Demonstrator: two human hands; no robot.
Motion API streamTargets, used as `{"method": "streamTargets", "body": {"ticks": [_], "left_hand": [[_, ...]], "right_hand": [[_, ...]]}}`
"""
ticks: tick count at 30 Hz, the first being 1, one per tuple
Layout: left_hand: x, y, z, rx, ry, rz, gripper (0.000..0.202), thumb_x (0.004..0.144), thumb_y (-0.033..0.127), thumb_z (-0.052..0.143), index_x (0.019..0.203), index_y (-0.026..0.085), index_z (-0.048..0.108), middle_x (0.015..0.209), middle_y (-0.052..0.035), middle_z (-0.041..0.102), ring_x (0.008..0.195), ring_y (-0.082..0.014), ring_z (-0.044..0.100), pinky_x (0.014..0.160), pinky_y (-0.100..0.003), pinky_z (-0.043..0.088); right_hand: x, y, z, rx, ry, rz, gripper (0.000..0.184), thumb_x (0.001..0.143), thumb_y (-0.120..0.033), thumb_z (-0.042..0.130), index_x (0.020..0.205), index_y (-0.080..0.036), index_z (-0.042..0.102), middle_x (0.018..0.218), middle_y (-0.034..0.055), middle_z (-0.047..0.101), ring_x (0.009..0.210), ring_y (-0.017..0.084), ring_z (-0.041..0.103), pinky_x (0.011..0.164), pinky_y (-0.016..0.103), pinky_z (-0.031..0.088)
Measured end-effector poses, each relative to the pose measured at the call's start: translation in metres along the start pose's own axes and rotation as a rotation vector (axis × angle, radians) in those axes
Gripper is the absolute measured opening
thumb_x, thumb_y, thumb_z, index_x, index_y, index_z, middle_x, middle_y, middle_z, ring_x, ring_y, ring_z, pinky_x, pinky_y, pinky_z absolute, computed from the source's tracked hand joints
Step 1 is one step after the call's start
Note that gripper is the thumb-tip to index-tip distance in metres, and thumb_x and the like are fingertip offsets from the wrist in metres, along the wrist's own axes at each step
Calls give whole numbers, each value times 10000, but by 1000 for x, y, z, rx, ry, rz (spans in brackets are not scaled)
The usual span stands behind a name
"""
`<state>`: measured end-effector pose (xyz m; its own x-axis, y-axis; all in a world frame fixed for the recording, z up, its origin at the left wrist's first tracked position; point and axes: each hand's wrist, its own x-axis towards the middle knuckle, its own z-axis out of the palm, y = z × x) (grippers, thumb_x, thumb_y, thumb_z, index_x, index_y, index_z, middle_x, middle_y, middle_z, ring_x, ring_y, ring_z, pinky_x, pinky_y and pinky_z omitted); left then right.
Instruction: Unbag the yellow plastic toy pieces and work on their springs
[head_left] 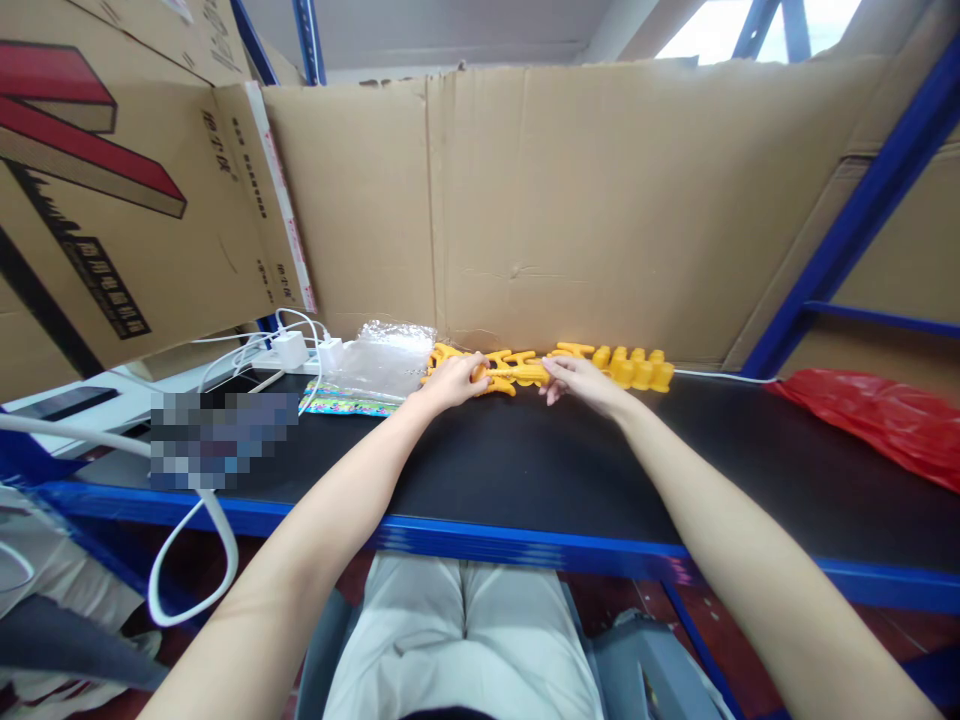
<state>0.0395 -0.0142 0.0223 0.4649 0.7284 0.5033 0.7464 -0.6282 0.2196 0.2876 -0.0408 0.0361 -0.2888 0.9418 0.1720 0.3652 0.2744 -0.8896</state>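
Note:
Near the back of the black shelf top, my left hand is closed on one end of a long yellow plastic piece. My right hand pinches the other end of it with thumb and fingers. What kind of part it is cannot be made out. Behind and around my hands lie several branched yellow plastic parts, partly hidden by the fingers. Just right of my right hand stand several yellow cup-shaped parts in a row against the cardboard.
Left of my hands lie a clear plastic bag and a colourful flat packet. White chargers with cables stand farther left. A red plastic bag lies at the right. Cardboard walls the back; a blue rail edges the front.

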Motion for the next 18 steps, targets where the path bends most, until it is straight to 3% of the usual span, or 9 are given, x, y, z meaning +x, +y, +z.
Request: {"method": "streamTargets", "body": {"ticks": [3, 6, 8, 12, 18], "left_hand": [[1, -2, 1, -1, -9, -8, 304, 824, 295, 563, 1101, 178, 609, 767, -23, 651, 730, -171, 605, 701, -269, 429], [1, -2, 2, 1, -5, -3, 304, 818, 285, 569, 1099, 179, 612, 771, -24, 654, 741, -173, 607, 714, -271, 435], [1, -2, 1, 9, 1, -6, 302, 815, 286, 572, 1094, 180, 616, 763, -22, 655, 733, -170, 606, 704, -265, 433], [1, 0, 0, 25, 14, -25, 313, 803, 299, 582, 1091, 184, 627, 766, -22, 663, 713, -166, 603, 672, -255, 419], [1, -2, 1, -8, 26, -37, 324, 778, 359, 630, 1053, 187, 637, 778, -27, 670, 717, -167, 606, 667, -256, 419]], "right_hand": [[1, 2, 1, 30, -6, 28, 311, 935, -432, 465, 1058, -152, 520, 702, 56, 670, 541, 125, 624, 568, 255, 523], [-1, 3, -3, 46, -58, 7, 390, 861, -338, 609, 1177, -173, 450, 771, 46, 695, 619, 130, 655, 630, 265, 542], [-2, 3, -6, 66, -85, -14, 451, 801, -296, 680, 1161, -186, 431, 777, 31, 700, 635, 130, 662, 663, 277, 547], [-3, 2, -6, 65, -93, -19, 378, 794, -424, 680, 986, -174, 470, 705, 39, 695, 530, 120, 628, 593, 267, 525], [-1, 1, 2, 40, -90, 23, 461, 818, -612, 564, 821, -154, 513, 629, 68, 674, 437, 108, 578, 466, 229, 466]]}}
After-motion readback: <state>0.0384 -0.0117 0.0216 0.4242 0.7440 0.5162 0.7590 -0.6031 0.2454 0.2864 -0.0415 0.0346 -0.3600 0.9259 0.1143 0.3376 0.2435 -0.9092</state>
